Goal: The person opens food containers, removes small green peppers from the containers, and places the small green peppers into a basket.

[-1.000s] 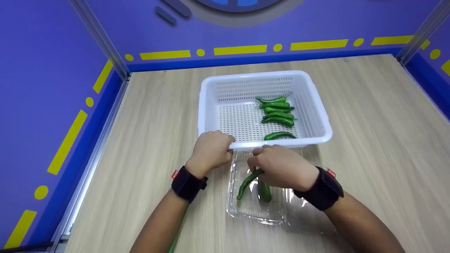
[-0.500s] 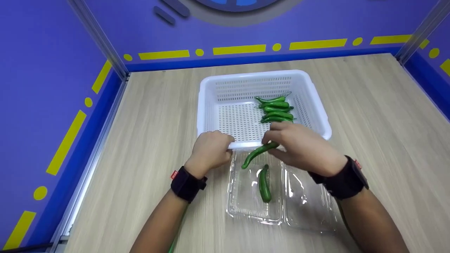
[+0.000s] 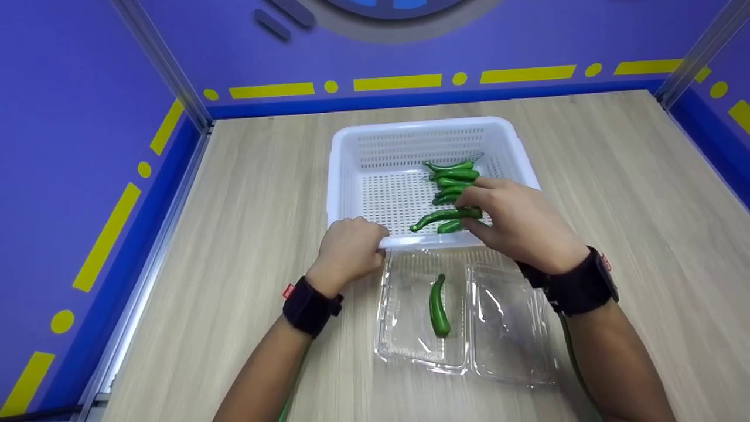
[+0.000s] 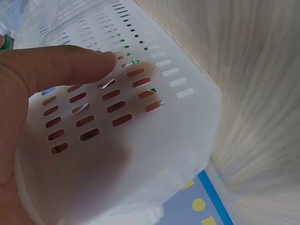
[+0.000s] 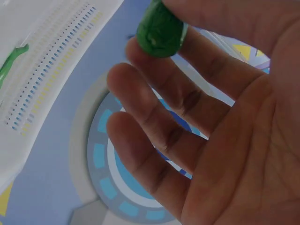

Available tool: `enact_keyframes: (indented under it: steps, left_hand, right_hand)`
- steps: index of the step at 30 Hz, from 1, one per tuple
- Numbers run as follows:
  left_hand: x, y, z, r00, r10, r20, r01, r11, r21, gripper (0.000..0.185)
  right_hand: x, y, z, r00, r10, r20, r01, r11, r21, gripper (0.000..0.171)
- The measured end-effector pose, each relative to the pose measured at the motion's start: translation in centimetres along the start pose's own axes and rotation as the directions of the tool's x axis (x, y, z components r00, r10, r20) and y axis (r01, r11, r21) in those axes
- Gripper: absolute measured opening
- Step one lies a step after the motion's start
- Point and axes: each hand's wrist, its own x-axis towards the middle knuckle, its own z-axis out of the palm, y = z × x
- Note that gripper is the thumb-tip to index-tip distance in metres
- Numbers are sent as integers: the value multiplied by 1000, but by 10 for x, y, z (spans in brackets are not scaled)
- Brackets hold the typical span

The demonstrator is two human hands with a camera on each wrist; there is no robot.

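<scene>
In the head view my left hand (image 3: 351, 252) grips the front-left rim of a white slotted basket (image 3: 410, 125). The left wrist view has its thumb against the basket's outer wall (image 4: 154, 136), with fingers showing through the slots. Over the basket's front part, my right hand (image 3: 521, 225) pinches one end of a green chili pepper (image 3: 436, 218) between thumb and index finger; the right wrist view shows the pepper's blunt end (image 5: 160, 33). Several green chili peppers (image 3: 451, 166) lie in a column inside the basket, partly covered by that hand. Another chili pepper (image 3: 449, 227) lies near the front wall.
Directly before the basket, an open clear plastic clamshell box (image 3: 404, 346) lies on the wood-grain table (image 3: 258, 205). One chili pepper (image 3: 438, 308) is in its left half; its other half (image 3: 512, 351) spreads rightward. Blue-purple panels (image 3: 263, 58) enclose the table's back and sides.
My right hand has carried its chili pepper from above the clamshell box, up and away over the rim, to above the basket. The left hand keeps its grip on the rim.
</scene>
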Motion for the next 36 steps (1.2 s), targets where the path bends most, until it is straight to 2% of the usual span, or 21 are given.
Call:
enact_keyframes:
  steps: [5,10,16,23,30,36]
  left_hand:
    - [-3,0,0,1000,2,-6,-2,1000,-1,30]
    - [-1,1,-1,1000,0,7,0,1000,-4,33]
    - [-2,1,-1,999,-20,26,20,1000,-11,31]
    - [-1,1,0,1000,-12,21,12,1000,-10,23]
    - [-1,0,0,1000,-14,12,14,1000,-9,24]
    - [-1,0,0,1000,-8,16,8,1000,-14,20]
  right_hand:
    - [5,5,0,1000,-21,7,21,999,49,16]
    - [8,11,-1,999,-5,34,4,999,51,15]
    - [16,15,-4,995,8,102,-15,998,63,14]
    - [26,21,-6,989,7,145,-14,999,46,11]
    - [40,32,-1,982,-18,190,9,999,50,9]
    - [47,45,6,971,19,238,-21,1000,9,9]
